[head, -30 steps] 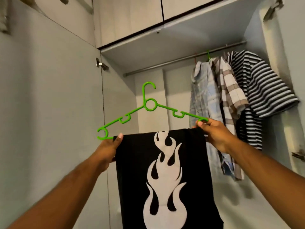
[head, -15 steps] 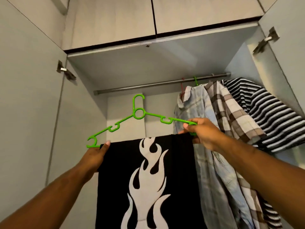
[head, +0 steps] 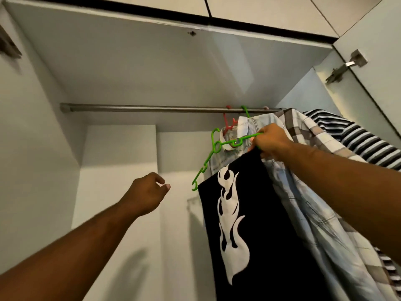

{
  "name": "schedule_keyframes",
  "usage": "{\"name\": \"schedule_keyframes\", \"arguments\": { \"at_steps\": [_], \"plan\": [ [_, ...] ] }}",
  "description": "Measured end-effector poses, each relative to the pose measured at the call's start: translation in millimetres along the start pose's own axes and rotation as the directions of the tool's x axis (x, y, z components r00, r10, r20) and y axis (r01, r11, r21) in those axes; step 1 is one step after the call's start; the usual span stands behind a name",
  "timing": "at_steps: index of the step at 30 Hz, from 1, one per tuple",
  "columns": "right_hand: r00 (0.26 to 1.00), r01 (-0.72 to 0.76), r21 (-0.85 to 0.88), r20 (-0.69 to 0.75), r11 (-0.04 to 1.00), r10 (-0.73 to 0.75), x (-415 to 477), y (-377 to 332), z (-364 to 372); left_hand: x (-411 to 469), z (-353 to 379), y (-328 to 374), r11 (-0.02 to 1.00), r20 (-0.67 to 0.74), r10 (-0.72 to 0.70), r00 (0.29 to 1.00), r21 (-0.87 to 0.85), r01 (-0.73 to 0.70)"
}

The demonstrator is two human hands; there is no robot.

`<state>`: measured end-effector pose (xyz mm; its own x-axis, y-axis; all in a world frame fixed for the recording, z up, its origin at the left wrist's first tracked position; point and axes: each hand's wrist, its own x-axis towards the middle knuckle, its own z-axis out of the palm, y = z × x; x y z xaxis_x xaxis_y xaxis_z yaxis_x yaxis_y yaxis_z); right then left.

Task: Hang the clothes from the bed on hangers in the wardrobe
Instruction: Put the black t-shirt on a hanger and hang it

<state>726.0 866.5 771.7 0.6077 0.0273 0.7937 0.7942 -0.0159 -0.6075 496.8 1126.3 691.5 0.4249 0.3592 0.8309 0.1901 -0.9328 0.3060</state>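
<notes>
Black garment (head: 260,213) with white flame print: draped over the lower bar of the green hanger (head: 217,146), hanging down below the right hand.

Right hand (head: 271,142): fingers curled round the hanger's right end, pinching the garment's top edge with it. The hanger is steeply tilted, with its gripped end high and its free end low, toward the left hand. Its hook is below the wardrobe rod (head: 152,109) and not on it.

Left hand (head: 147,192): raised, fingers loosely curled, thumb out, holding nothing. It is clear of the hanger's low end, with a gap between them.

Just behind the right hand: a pale blue checked shirt (head: 314,224), with its collar beside the hanger's ring. It hangs against the black garment. A red hanger (head: 227,124) shows at that collar, hooked on the rod.

Beyond the right hand, further right: a brown-and-white plaid shirt (head: 303,127), then a black-and-white striped shirt (head: 364,140). A second green hook (head: 245,110) sits on the rod above them.

Above the left hand the rod is bare. Up and right of the right hand: a metal hinge (head: 345,66) on the open wardrobe door (head: 379,51).
</notes>
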Motion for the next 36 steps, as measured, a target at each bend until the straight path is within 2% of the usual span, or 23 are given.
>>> {"name": "schedule_keyframes", "arguments": {
  "at_steps": [5,12,25,36],
  "plan": [
    [0.994,0.082,-0.182,-0.063,0.980,-0.094,46,-11,25,32,32,12,0.986,-0.009,0.155,0.988,0.063,-0.154],
    [0.977,0.169,-0.185,-0.101,0.968,-0.189,86,-25,49,62,60,36,0.963,-0.029,0.232,0.972,0.147,-0.226],
    [0.938,0.273,-0.112,-0.187,0.955,-0.291,104,-38,36,75,90,61,0.945,-0.017,0.252,0.968,0.220,-0.242],
    [0.908,0.301,-0.287,-0.205,0.910,-0.365,80,-66,18,64,89,52,0.950,0.001,0.250,0.968,0.190,-0.246]
  ]
}}
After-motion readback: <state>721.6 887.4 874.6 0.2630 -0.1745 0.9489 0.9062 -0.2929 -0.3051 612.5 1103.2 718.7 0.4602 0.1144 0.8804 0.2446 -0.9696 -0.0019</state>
